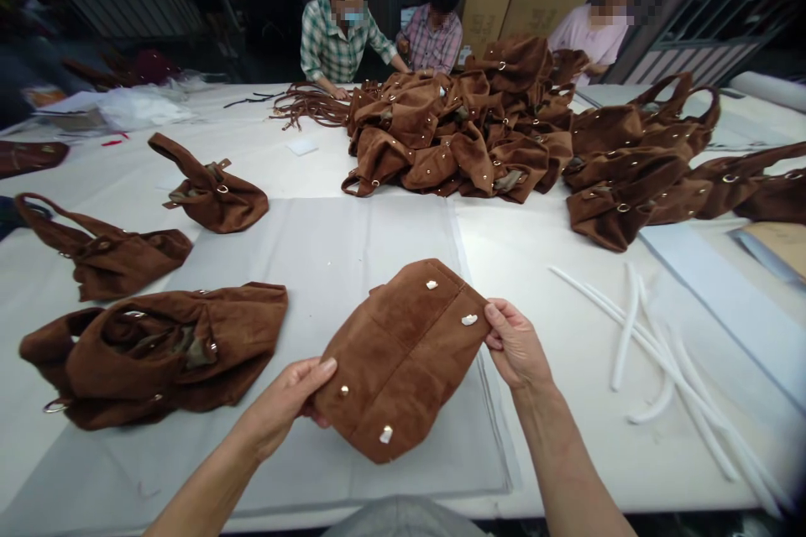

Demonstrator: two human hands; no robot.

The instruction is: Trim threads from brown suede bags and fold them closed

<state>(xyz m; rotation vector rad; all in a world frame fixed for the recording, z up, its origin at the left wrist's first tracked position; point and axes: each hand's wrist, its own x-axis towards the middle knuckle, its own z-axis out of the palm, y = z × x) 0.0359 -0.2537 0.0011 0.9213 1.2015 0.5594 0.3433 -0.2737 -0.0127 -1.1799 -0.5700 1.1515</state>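
I hold a brown suede bag (396,357) bottom side up over the white table (353,235), its base showing several metal feet. My left hand (290,398) grips its lower left edge, thumb on top. My right hand (513,344) pinches its right corner, fingers closed on the suede. Another brown suede bag (157,352) lies just left of my left hand.
Two more bags (104,256) (211,193) lie at the left. A big heap of brown bags (466,130) fills the far middle, more bags (642,176) at the right. White tubes (655,344) lie right of my right hand. Three people sit at the far edge.
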